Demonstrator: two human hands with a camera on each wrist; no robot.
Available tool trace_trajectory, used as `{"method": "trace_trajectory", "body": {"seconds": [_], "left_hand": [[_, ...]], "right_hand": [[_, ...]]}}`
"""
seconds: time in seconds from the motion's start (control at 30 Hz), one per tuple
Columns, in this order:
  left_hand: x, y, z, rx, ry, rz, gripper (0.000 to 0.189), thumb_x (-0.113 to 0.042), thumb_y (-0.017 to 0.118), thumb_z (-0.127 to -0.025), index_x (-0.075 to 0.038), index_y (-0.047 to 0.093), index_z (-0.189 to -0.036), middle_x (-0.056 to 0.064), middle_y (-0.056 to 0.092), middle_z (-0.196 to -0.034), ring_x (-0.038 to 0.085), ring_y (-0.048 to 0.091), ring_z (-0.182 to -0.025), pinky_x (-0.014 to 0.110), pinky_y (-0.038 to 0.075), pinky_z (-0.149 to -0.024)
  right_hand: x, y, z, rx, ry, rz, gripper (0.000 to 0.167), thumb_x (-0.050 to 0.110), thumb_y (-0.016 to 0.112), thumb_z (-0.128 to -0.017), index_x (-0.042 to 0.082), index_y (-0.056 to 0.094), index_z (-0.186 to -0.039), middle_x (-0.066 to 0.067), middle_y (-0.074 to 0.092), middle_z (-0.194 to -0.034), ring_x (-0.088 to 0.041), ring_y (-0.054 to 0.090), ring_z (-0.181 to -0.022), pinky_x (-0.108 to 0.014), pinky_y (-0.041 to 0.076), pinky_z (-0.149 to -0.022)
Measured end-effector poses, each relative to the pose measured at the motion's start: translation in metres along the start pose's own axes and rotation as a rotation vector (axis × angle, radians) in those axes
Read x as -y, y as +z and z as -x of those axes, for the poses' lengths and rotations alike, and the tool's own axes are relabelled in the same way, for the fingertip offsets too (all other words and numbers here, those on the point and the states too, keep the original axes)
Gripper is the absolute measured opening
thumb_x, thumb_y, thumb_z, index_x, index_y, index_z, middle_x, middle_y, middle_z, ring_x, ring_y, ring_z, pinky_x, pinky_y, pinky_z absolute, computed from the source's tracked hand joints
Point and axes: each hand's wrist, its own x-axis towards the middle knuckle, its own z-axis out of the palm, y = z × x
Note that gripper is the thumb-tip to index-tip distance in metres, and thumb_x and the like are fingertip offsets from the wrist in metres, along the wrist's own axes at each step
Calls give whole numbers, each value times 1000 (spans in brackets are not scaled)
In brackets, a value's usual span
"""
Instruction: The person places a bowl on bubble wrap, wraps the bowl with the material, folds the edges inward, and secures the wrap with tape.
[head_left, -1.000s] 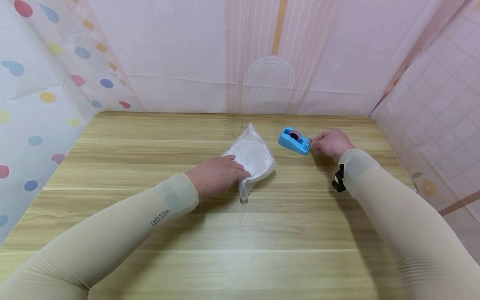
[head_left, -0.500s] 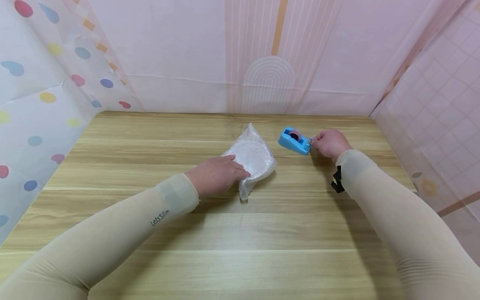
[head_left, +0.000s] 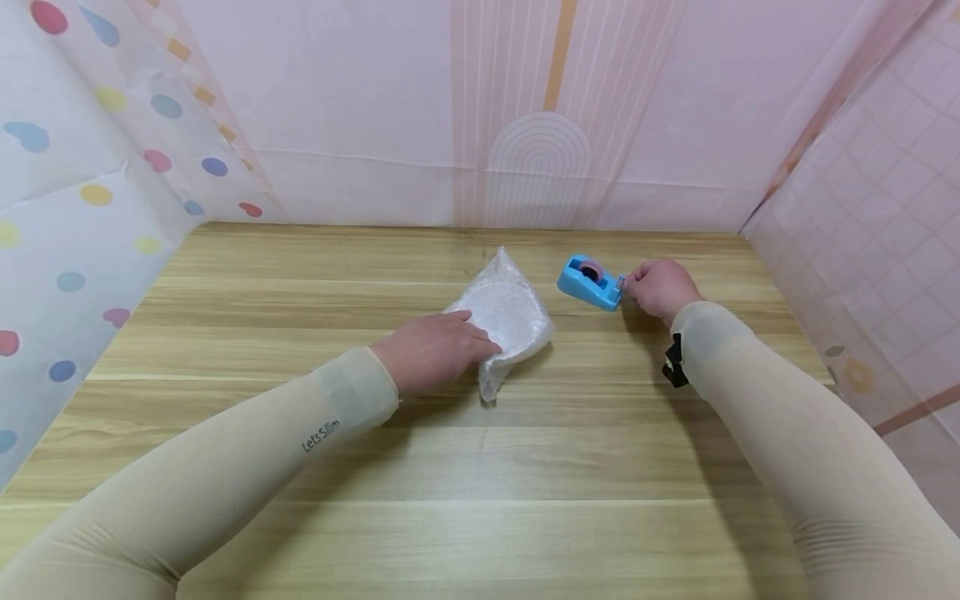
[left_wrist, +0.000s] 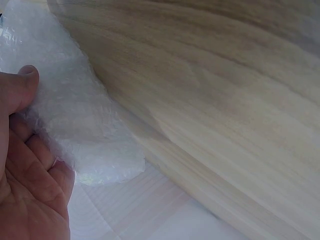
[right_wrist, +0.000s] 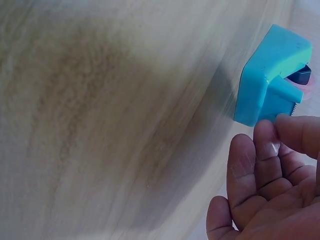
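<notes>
My left hand [head_left: 435, 352] grips the near left edge of a bubble-wrapped package [head_left: 506, 317] lying on the table. In the left wrist view, the thumb lies against the bubble wrap [left_wrist: 82, 115] while the fingertips go out of sight behind it. A round, flat outline shows through the wrap; the thing inside is hidden. To the right, my right hand [head_left: 660, 287] is at the cutter end of a blue tape dispenser [head_left: 585, 283]. Its thumb and a fingertip pinch the end of the clear tape [right_wrist: 270, 149], which shows as a shiny bit across the fingers.
The wooden table [head_left: 525, 500] reaches back to a pink patterned backdrop [head_left: 345, 108]. Printed sheets also stand along the left and right sides. A pinkish tape roll [head_left: 590, 270] sits in the dispenser. A black wrist device [head_left: 675, 362] shows on the right wrist.
The right wrist and forearm have shifted very slightly, while the fingers stay at the dispenser's cutter. The left hand and the package have not visibly moved.
</notes>
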Motion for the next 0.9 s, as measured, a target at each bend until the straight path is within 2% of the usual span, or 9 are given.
{"method": "trace_trajectory", "body": {"seconds": [0.33,0.53,0.8,0.9], "left_hand": [[0,-1,1,-6,5,9,40,8,61,-97,-16,71,-127,-3,76,-130,19,68,-128,47,40,-126],[1,1,0,2,-1,12,40,8,61,-97,-17,71,-126,-3,76,-130,18,68,-129,47,40,-126],[0,-1,0,16,-10,26,39,6,60,-99,-17,71,-129,-4,75,-132,18,67,-130,46,38,-128],[0,-1,0,12,-8,20,38,7,60,-98,-16,71,-127,-3,75,-131,18,67,-129,47,39,-127]], "right_hand": [[0,-1,1,-4,5,43,31,25,52,-111,0,68,-121,-15,58,-112,-28,49,-94,-33,43,-75],[0,-2,1,-6,-20,101,33,24,50,-111,-1,68,-121,-15,59,-110,-29,50,-95,-34,45,-75],[-2,-4,-4,-5,-48,191,33,23,47,-111,0,71,-108,-10,55,-84,-28,52,-84,-36,46,-72],[-3,-4,-7,-1,-59,232,32,21,47,-110,0,71,-110,-10,57,-85,-27,53,-83,-36,47,-72]]}}
